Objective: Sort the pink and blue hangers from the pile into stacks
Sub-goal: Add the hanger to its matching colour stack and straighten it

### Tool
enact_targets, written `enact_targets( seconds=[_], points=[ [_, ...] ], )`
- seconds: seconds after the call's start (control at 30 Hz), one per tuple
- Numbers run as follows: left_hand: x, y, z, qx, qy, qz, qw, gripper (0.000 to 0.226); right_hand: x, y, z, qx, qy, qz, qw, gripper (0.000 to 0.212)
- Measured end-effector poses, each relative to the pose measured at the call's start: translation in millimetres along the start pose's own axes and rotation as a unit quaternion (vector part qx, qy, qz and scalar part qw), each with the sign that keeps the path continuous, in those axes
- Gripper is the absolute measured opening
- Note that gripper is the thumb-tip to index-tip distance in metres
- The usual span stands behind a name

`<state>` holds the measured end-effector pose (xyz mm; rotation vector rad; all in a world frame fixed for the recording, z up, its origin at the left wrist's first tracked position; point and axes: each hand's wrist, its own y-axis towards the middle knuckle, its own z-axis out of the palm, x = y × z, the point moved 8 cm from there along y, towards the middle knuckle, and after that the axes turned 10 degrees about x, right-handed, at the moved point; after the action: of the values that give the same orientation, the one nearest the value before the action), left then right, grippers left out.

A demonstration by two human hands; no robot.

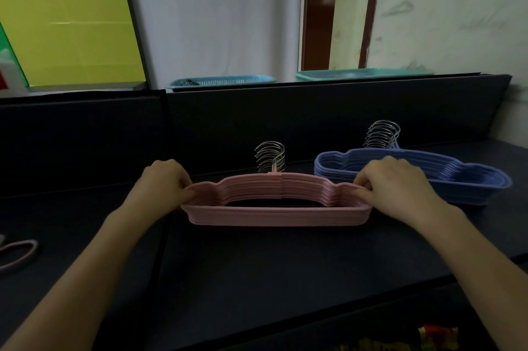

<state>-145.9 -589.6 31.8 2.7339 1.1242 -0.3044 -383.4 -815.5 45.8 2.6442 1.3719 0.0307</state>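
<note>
No text, label, brand, number or sign can be read. The pink hangers (274, 215) and the blue hangers (471, 187) show no legible marks. The red and gold item (437, 335) at the bottom edge is too blurred to tell whether it carries any print.

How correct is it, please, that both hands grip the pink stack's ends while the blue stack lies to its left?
Wrong side: the head view shows the blue stack right of the pink stack, whose ends the left hand and right hand grip.
</note>
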Motion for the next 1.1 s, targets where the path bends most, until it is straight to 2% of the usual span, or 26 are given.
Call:
enact_targets(
  seconds=[0.23,0.33,0.43,0.6,0.8,0.93,1.03,1.1],
  points=[
    [-6,-3,1,-0.033,0.051,-0.004,0.998,0.011,6,3,2,0.029,-0.062,-0.001,0.998,0.024],
    [-8,-1,1,-0.021,0.084,-0.011,0.996,0.012,8,6,5,0.037,-0.066,-0.012,0.997,0.021],
    [-6,3,4,0.007,0.056,-0.004,0.998,0.010,11,11,8,0.053,-0.061,-0.030,0.996,0.018],
    [-5,11,10,0.040,-0.003,0.025,0.999,0.013,7,14,12,0.080,0.023,-0.067,0.994,0.024],
    [-9,14,8,0.071,0.032,0.022,0.997,0.015,6,15,10,0.081,0.001,-0.075,0.994,0.020],
    [-7,2,12,0.092,-0.046,0.028,0.994,0.024,5,4,1,0.059,0.009,-0.084,0.995,0.026],
    [-4,-25,4,0.023,-0.121,0.030,0.992,0.044,27,-12,-23,-0.016,0.060,-0.130,0.990,0.035],
    [-1,-51,-6,-0.060,-0.097,0.033,0.993,0.045,54,-25,-36,-0.036,0.111,-0.191,0.975,0.034]
  ],
)
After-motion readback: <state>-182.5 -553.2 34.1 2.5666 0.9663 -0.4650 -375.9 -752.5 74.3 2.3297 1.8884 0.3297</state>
